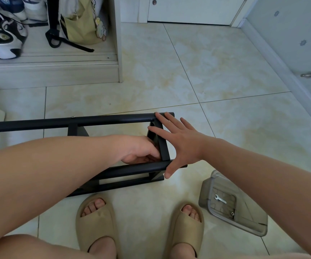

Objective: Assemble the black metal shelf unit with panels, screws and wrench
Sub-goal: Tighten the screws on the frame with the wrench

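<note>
While the black metal shelf unit (113, 118) lies on its side on the tiled floor (207, 71), running in from the left edge to just past the middle, both hands work at its right end. The left hand (139, 151) reaches in between the two top rails, fingers curled down behind the slanted end piece; whether they pinch anything there is hidden. Just to its right, the right hand (181, 143) lies flat over that end piece with fingers spread and straight, the forefinger tip on the far rail and the thumb hanging over the near rail, holding nothing. A small screw head (73, 117) sits on top of the far rail towards the left.

At upper left, sports shoes (3, 40) and a yellow bag (80, 23) rest on a low cabinet ledge, well apart from the frame. Below the frame, two feet in tan slippers (96, 221) stand close to the near rail. To the lower right, a grey tray (207, 186) sits on the floor, partly under the right forearm, holding the small wrench (220, 199) and a little fastener (232, 213) near its corner. Bare floor opens beyond the far rail up to a white door and the right-hand wall.
</note>
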`<state>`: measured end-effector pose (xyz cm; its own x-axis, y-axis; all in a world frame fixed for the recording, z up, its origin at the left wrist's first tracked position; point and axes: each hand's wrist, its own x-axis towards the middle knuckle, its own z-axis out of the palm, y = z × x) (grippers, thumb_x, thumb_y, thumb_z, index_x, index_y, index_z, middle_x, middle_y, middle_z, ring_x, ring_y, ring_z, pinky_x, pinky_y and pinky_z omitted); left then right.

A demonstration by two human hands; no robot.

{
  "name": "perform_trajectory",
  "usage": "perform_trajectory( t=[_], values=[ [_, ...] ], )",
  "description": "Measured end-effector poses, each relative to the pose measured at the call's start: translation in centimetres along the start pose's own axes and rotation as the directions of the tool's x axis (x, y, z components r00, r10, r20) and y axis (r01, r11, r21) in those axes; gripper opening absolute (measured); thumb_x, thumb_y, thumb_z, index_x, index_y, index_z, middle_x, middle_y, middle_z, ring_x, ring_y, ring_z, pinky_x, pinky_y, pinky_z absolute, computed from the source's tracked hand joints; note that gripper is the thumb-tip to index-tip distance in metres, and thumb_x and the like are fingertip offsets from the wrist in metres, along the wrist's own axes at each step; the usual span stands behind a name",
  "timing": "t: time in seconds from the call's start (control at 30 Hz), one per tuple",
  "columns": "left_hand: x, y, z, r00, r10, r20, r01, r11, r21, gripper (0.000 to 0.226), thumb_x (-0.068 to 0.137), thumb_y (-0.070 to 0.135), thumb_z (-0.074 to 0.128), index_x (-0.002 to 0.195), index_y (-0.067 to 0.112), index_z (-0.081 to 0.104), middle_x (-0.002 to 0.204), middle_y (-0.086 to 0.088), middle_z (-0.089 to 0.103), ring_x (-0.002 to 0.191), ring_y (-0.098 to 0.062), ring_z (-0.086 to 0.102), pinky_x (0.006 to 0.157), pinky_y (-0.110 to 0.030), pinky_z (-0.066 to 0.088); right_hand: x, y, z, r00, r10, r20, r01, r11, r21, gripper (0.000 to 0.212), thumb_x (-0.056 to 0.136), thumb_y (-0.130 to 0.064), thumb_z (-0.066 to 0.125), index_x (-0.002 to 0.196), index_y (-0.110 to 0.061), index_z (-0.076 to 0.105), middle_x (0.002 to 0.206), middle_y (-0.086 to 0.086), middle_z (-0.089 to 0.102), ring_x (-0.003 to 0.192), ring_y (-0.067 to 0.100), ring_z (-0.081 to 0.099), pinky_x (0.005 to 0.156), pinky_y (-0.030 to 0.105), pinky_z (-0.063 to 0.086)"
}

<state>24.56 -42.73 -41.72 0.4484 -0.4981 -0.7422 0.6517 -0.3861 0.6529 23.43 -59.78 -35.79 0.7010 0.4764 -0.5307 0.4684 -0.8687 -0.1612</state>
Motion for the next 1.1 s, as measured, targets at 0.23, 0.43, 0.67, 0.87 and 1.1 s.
perform_trajectory(
  t=[0.23, 0.43, 0.67, 0.87, 1.1],
  values=[
    [-0.17, -0.57, -0.39, 0.997, 0.019, 0.075, -0.014, 0.998, -0.067, 0.019, 0.092, -0.008, 0.054, 0.101, 0.004, 0.066, 0.098, -0.014, 0.071, 0.092, -0.026, 0.070, 0.091, -0.033, 0.055, 0.02, 0.04, -0.01, 1.000, 0.002, 0.003, -0.002, 1.000, 0.002, 0.140, 0.054, -0.083, 0.076, 0.157, -0.044, -0.010, 0.159, -0.013, -0.038, 0.147, 0.011, -0.035, 0.124, 0.051, -0.012],
    [-0.60, -0.46, -0.23, 0.997, -0.024, 0.075, 0.020, 0.998, 0.059, 0.013, 0.094, 0.012, 0.060, 0.093, 0.012, 0.072, 0.089, -0.005, 0.076, 0.082, -0.019, 0.071, 0.080, -0.028, 0.055, 0.06, 0.11, 0.03, 1.000, 0.004, 0.006, -0.004, 1.000, -0.001, 0.141, 0.054, -0.083, 0.076, 0.157, -0.044, -0.011, 0.159, -0.013, -0.039, 0.147, 0.012, -0.036, 0.124, 0.052, -0.011],
    [-0.60, -0.31, -0.35, 0.995, 0.009, 0.097, -0.005, 0.999, -0.039, 0.018, 0.093, -0.004, 0.055, 0.092, 0.007, 0.069, 0.089, -0.009, 0.075, 0.085, -0.022, 0.072, 0.088, -0.032, 0.056, 0.01, 0.03, 0.01, 1.000, 0.002, 0.002, -0.002, 1.000, -0.003, 0.140, 0.054, -0.084, 0.076, 0.158, -0.044, -0.010, 0.159, -0.013, -0.038, 0.147, 0.012, -0.035, 0.124, 0.052, -0.011],
    [-0.75, -0.65, -0.91, 0.990, -0.016, 0.138, 0.024, 0.999, -0.049, 0.019, 0.096, 0.009, 0.055, 0.094, 0.013, 0.073, 0.096, -0.008, 0.075, 0.094, -0.023, 0.070, 0.095, -0.036, 0.052, 0.07, 0.07, 0.00, 1.000, 0.003, 0.002, -0.003, 1.000, -0.003, 0.140, 0.055, -0.083, 0.076, 0.158, -0.044, -0.010, 0.160, -0.012, -0.038, 0.147, 0.012, -0.035, 0.124, 0.052, -0.010],
    [-0.59, -0.28, -0.32, 0.997, 0.013, 0.079, -0.015, 0.999, 0.034, 0.016, 0.093, -0.001, 0.056, 0.093, 0.009, 0.069, 0.085, -0.005, 0.076, 0.080, -0.017, 0.073, 0.081, -0.027, 0.057, 0.05, 0.03, 0.04, 1.000, 0.004, -0.002, -0.004, 1.000, 0.008, 0.140, 0.054, -0.083, 0.077, 0.158, -0.044, -0.009, 0.160, -0.013, -0.037, 0.148, 0.011, -0.035, 0.124, 0.052, -0.010]
  ],
)
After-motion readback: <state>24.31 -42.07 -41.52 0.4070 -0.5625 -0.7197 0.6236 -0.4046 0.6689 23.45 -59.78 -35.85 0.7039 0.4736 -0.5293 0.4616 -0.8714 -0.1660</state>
